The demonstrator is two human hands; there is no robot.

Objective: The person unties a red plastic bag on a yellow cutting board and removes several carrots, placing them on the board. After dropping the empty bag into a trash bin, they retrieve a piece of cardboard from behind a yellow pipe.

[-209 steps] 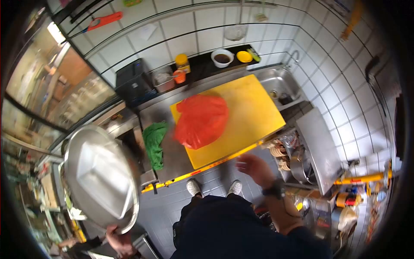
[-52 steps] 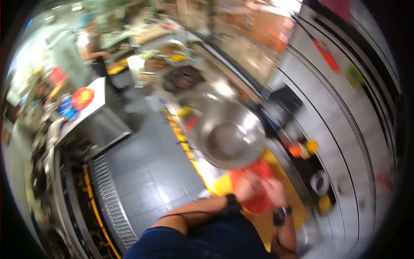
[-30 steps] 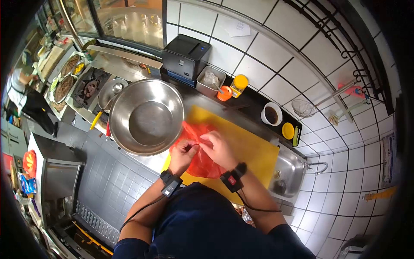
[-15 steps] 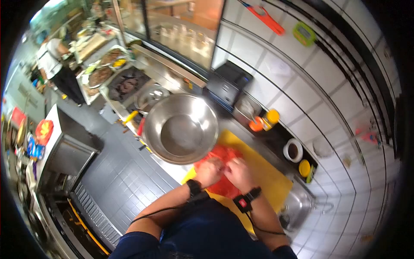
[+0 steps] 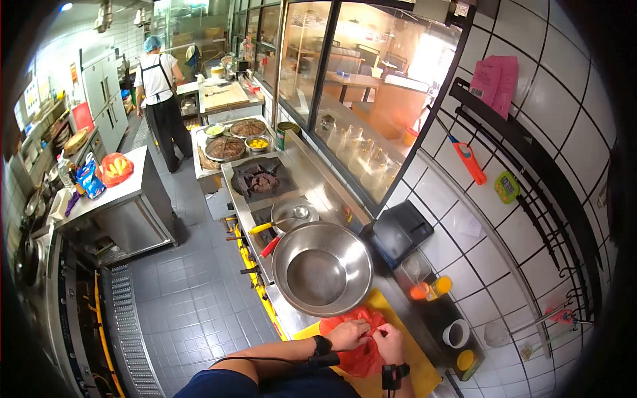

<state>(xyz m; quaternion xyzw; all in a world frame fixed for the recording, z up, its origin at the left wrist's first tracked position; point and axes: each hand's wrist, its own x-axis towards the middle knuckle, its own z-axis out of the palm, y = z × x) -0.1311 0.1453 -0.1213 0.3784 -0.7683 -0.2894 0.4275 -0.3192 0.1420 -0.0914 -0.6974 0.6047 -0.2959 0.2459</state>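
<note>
A red plastic bag (image 5: 356,363) lies on a yellow cutting board (image 5: 415,368) at the bottom of the view. My left hand (image 5: 348,334) pinches the top of the bag from the left. Close beside it, my right hand (image 5: 389,343) grips the bag's top with bent fingers. What is inside the bag is hidden. Just beyond my hands, a large steel bowl (image 5: 322,268) stands on the counter, and nothing shows inside it.
Past the bowl are a wok (image 5: 290,214), a ladle (image 5: 300,211) and a stove burner (image 5: 261,182). Along the tiled wall stand a black box (image 5: 403,232), a white cup (image 5: 456,333) and yellow-lidded containers. A co-worker (image 5: 159,86) stands at the far left counter.
The view has tilted up and turned, so bowl and hands sit lower in it and more of the kitchen shows. Both hands stay at the top of the red bag.
</note>
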